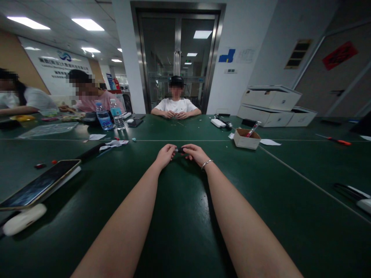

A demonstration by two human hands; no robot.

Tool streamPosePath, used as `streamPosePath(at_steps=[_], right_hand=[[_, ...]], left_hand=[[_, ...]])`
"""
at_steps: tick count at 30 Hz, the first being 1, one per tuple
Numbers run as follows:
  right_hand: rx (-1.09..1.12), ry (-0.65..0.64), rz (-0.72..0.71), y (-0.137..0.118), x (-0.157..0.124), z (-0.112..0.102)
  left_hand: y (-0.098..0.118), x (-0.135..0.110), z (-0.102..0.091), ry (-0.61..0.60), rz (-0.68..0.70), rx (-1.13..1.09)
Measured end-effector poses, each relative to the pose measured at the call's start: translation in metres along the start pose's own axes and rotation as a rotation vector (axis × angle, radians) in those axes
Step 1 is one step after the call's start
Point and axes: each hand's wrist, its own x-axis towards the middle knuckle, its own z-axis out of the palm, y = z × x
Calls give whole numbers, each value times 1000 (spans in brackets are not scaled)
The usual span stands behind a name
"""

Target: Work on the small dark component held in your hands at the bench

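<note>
Both my arms stretch forward over the dark green table (pixel 185 216). My left hand (pixel 165 155) and my right hand (pixel 194 153) meet at the table's middle, fingers curled. Between them they pinch a small dark object (pixel 180 150) with a light tip; I cannot make out what it is. A thin bracelet (pixel 206 163) sits on my right wrist.
A phone (pixel 40 184) and a white case (pixel 23 219) lie at the near left. A small cardboard box (pixel 247 139) holding a red-handled tool stands right of centre. Water bottles (pixel 110 115), paper scraps, white boxes (pixel 272 104) and a screwdriver (pixel 336 140) lie farther off. A person sits opposite, two more at the far left.
</note>
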Motion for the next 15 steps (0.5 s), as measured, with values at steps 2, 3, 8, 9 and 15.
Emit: streamPosePath(at_steps=[2,3,8,9,15], right_hand=[[4,0,3,0,0,0],[7,2,5,0,0,0],[16,3,4,0,0,0],[15,4,4,0,0,0],[3,10,11,0,1,1]], left_hand=[[-1,1,0,7,2,-2],[-1,1,0,4,-2,-10],[0,0,2,-19,16,-10],[1,0,2,-13,16,-10],[1,-1,2,-17,30,-22]])
